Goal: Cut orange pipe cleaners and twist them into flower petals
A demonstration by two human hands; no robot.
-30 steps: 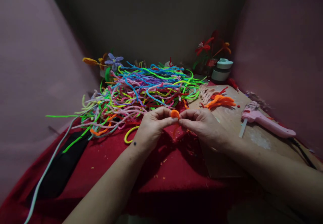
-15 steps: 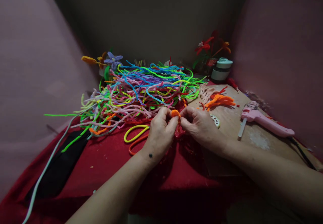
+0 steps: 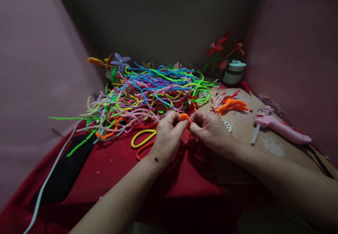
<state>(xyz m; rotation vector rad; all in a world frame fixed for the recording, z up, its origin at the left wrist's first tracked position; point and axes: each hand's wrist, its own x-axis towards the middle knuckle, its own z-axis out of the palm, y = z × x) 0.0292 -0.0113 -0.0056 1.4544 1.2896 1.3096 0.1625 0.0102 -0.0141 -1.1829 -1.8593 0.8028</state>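
Note:
Between my fingertips is a bent orange pipe cleaner (image 3: pixel 185 117), curled into a small loop. My left hand (image 3: pixel 168 134) pinches its left side with thumb and forefinger. On the other side, my right hand (image 3: pixel 209 128) is closed at its right end, fingertips pressed together; its lower part is partly hidden. Both hands hover over the red cloth (image 3: pixel 126 184). By my left wrist lie the yellow loop (image 3: pixel 139 143) and a red loop (image 3: pixel 141 152) of scissors-like handles, the rest covered by my hand. A round, holed white disc (image 3: pixel 227 125) shows behind my right hand.
A heap of coloured pipe cleaners (image 3: pixel 158 86) spreads behind my hands. On the brown board (image 3: pixel 269 163) at right lie orange pieces (image 3: pixel 232 105) and a pink glue gun (image 3: pixel 282 126). A lidded jar (image 3: pixel 234 73) and pipe-cleaner flowers (image 3: pixel 120 62) stand behind. A white cable (image 3: pixel 50 177) runs along the left.
The whole view has shifted slightly, so the surroundings sit a little further right. Both hands keep their pinch on the orange pipe cleaner, with only slight finger movement.

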